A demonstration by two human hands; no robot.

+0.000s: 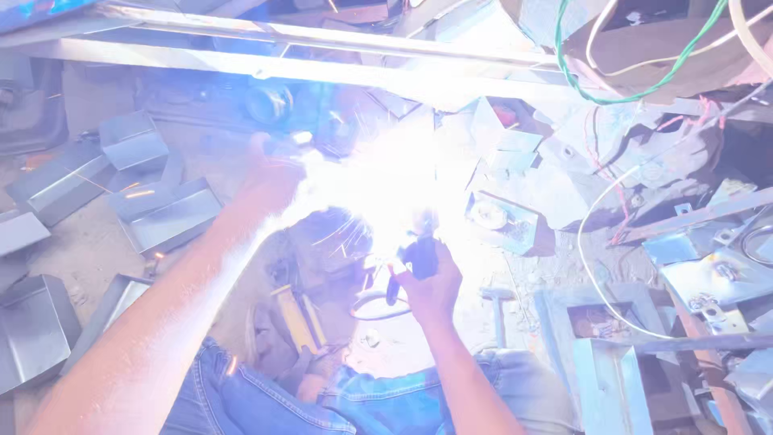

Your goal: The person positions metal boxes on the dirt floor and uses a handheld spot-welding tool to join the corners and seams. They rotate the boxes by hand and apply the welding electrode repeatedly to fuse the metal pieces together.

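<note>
We're seeing the right hand (432, 283) clenching a dark welding electrode holder (417, 259) at frame centre, just below a white arc glare (385, 181) that's washing out the workpiece. The left hand (274, 173) is reaching to centre-left, at the glare's edge; its grip we can't tell. Folded sheet-metal trays (165, 213) are lying on the dirt floor at left. A green cable (644, 93) is looping at upper right. Blue jeans (266, 399) are showing at bottom.

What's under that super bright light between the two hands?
The glare washes out whatever lies under it. The right hand grips a dark welding holder at its edge; the left hand reaches in. Folded metal trays lie on the floor beside.
</note>
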